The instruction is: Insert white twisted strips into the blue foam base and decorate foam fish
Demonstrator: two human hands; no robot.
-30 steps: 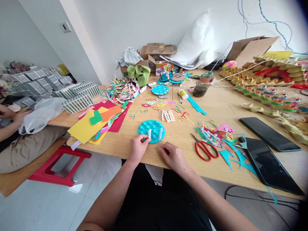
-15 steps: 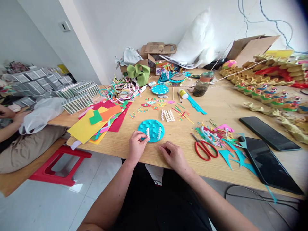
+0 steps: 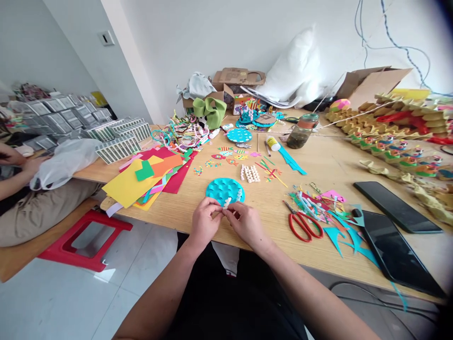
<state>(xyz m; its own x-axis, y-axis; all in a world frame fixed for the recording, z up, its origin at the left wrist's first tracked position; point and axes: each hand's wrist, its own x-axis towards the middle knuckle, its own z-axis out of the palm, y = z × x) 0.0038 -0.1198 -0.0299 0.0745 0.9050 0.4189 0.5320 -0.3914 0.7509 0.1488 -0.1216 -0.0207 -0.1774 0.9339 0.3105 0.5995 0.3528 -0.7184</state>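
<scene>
A round blue disc [image 3: 221,188] with scalloped paper layers lies on the table in front of me. My left hand [image 3: 206,221] pinches a small white wavy strip [image 3: 227,203] at the disc's near edge. The fingertips of my right hand [image 3: 246,223] are closed at the lower end of the same strip, touching my left fingertips. Another pale wavy piece [image 3: 239,194] sits on the right side of the disc. Just beyond the disc, several similar white pieces [image 3: 250,174] lie in rows.
Red-handled scissors [image 3: 305,226], paper scraps [image 3: 318,200] and two phones [image 3: 396,207] lie to the right. Coloured paper sheets [image 3: 122,186] are stacked left. Paper fish [image 3: 231,162], a glue stick [image 3: 273,143] and a glass jar [image 3: 301,132] stand farther back. Another person's arm [image 3: 17,172] is at far left.
The white strip has come off the disc's middle toward me in my left hand. My right hand has moved left and up to meet it. The view has shifted slightly.
</scene>
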